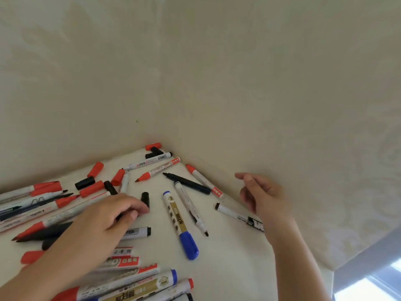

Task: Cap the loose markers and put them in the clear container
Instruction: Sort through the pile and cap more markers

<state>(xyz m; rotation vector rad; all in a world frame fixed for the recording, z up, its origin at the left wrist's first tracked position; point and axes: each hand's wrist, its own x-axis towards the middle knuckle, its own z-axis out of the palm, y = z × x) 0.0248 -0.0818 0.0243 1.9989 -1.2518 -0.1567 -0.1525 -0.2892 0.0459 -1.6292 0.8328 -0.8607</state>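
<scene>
Head view. My left hand (108,216) rests low on the white tabletop (230,257), its fingertips (138,210) pinching what looks like a loose black cap (145,198); I cannot tell how firm the hold is. My right hand (260,196) hovers by the wall (282,105), fingers loosely curled, grasping nothing. Uncapped markers lie scattered: a red-tipped marker (158,169), a thin black marker (186,183), a white marker (191,207); the blue marker (179,222) is capped. Spare red caps (95,169) sit further back. I judge each marker light, stiff and smooth, liable to roll, best taken mid-barrel, clear of the wet tip. The walls close off the far corner, so open room lies toward me. The clear container is not in view
</scene>
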